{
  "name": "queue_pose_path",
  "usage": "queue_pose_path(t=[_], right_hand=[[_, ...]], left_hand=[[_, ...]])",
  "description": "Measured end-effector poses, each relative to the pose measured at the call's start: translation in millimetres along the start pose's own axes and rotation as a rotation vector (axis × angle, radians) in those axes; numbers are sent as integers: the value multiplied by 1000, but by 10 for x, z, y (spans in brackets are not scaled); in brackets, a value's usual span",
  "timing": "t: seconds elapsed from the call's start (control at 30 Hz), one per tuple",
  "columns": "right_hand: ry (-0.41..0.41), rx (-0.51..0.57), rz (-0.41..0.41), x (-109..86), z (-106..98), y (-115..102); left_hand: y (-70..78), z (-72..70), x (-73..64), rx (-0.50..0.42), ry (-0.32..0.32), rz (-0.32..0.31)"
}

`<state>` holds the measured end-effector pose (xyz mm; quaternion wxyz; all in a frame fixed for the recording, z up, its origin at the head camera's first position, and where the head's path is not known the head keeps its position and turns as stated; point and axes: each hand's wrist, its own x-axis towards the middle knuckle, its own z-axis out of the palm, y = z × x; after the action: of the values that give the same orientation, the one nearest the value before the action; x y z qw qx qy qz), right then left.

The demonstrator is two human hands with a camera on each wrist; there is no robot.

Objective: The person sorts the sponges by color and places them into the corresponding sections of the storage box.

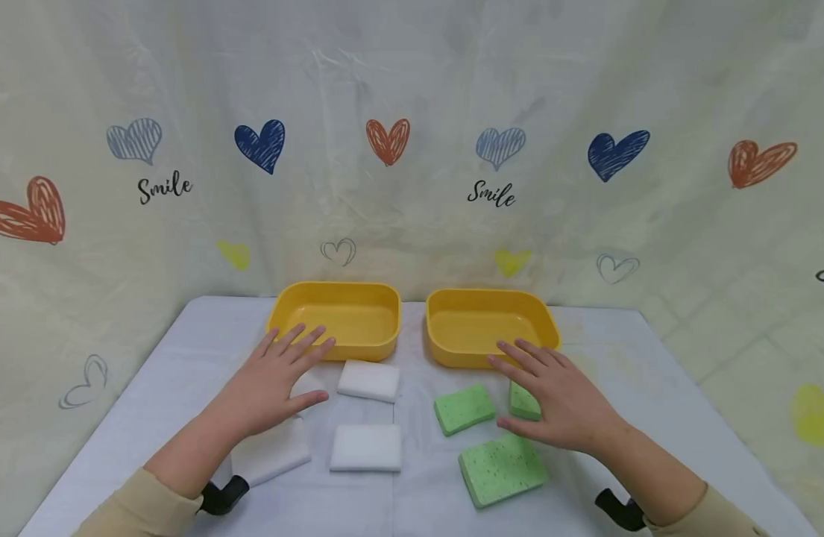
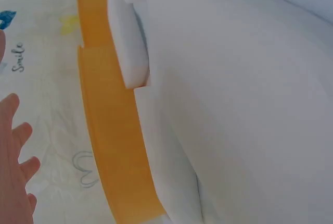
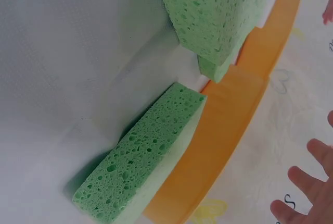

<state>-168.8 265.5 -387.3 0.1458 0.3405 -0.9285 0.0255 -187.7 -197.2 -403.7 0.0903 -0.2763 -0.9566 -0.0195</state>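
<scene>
In the head view my left hand [image 1: 272, 389] is spread flat above the left side of the table, fingers straight, fingertips overlapping the left yellow tray [image 1: 338, 352]. White sponge blocks [image 1: 366, 447] lie around and below it; one larger white block [image 1: 272, 451] is partly covered by the hand and wrist. My right hand [image 1: 564, 399] is spread likewise, fingertips overlapping the right yellow tray [image 1: 465, 358]. Beside it lie a small green sponge [image 1: 464, 409], another green sponge [image 1: 522, 403] half hidden by the hand, and a bigger green sponge [image 1: 502, 470]. Both palms hold nothing.
The two trays stand side by side at the back of the white-covered table [image 1: 606, 358], with a narrow gap between them. Behind the table hangs a pale curtain [image 1: 432, 239] printed with hearts. Black wrist mounts [image 1: 225, 495] sit at both sleeves.
</scene>
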Motion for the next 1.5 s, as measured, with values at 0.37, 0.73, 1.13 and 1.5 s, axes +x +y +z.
queue_pose_path(t=[0.37,0.73,1.13,1.5], right_hand=[[-33,89,-1,16,-3,-11],[-131,133,-41,-106,20,-43],[-244,222,-61,-230,84,-90],[-301,219,-56,-346,95,-146]], left_hand=[[-121,-40,66,-48,-16,-36],[-384,-43,134,-62,-59,-116],[-731,-48,226,-80,-104,-186],[-1020,27,255,-119,-157,-272]])
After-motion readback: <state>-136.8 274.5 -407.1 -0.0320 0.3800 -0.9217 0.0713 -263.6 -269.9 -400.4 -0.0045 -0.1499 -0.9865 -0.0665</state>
